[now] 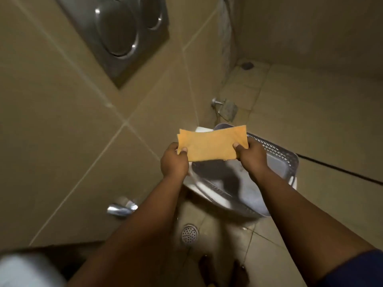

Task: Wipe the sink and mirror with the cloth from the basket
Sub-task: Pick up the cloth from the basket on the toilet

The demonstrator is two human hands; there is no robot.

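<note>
A folded orange cloth [211,142] is stretched flat between both hands in the middle of the view. My left hand [174,161] pinches its left end, thumb on top. My right hand [251,155] pinches its right end the same way. Below and behind the cloth stands a pale grey plastic basket [277,160] with slotted walls, resting on a white surface. The sink and the mirror are not in view.
A metal flush plate [124,32] is set in the beige tiled wall at upper left. A chrome fitting [121,207] sticks out of the wall lower down. A wall-mounted holder [226,108] and a round floor drain [189,234] are also visible. A blurred white object [24,270] fills the bottom left corner.
</note>
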